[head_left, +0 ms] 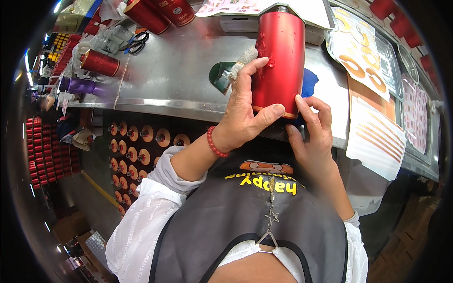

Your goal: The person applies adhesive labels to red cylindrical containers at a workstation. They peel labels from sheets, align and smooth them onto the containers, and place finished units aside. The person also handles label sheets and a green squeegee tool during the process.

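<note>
While the work centres on one red can, the bench reads like this from left to right:

Far-left stock: a purple bottle (pixel 81 86) and a red can lying on its side (pixel 100 63) rest on the metal bench (pixel 179 70); black scissors (pixel 137 43) lie just beyond them.

Rack below: rows of orange-flanged spools (pixel 137 141) stand under the bench edge, seemingly waiting their turn.

Left hand (pixel 243 115): closed around the red cylinder can (pixel 279 61), fingers on its left side, thumb across the lower rim; a red bead bracelet (pixel 214 142) sits on the wrist.

Can position: standing on the bench edge, straight in front of the person, beside a green tape holder (pixel 221 75).

Right hand (pixel 314 134): fingers narrowly curled, fingertip touching the can's lower right rim, holding nothing else that I can make out.

Right-side supplies: sticker sheets with orange rings (pixel 361 52) and orange strips (pixel 377 137) lie nearby, many pieces unpeeled.

Progress, as a judgement: the can's body looks bare of stickers, so the work on this one seems early; the rim is being handled.
</note>
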Motion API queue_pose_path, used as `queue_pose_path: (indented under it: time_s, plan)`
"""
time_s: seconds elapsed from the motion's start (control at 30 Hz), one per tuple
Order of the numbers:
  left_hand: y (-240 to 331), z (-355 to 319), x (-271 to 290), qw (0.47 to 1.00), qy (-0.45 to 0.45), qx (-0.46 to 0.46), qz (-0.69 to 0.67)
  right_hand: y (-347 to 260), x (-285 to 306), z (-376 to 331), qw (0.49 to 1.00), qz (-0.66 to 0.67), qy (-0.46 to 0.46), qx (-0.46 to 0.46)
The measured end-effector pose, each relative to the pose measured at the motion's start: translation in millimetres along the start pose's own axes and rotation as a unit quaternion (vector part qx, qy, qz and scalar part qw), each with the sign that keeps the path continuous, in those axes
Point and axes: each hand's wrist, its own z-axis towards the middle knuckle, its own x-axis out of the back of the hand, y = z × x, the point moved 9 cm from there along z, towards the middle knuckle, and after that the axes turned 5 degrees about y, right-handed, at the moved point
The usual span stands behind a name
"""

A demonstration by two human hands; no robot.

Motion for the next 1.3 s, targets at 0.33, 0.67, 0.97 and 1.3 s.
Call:
queue_pose_path:
  time_s: [0.33, 0.67, 0.97, 1.3]
  plan:
    - [7, -2, 8, 0.997, 0.059, -0.059, 0.007, 6, -3, -3, 0.999, 0.003, -0.031, -0.026]
    - [53, -53, -8, 0.812, 0.062, -0.382, 0.436, 4, 4, 0, 0.999, 0.022, -0.001, -0.035]
    - [39, -32, 17, 0.917, 0.074, -0.246, 0.307, 6, 20, 13, 0.929, 0.203, 0.067, -0.302]
    - [5, -25, 18, 0.946, 0.11, -0.187, 0.24, 4, -3, 19, 0.941, 0.161, 0.04, -0.294]
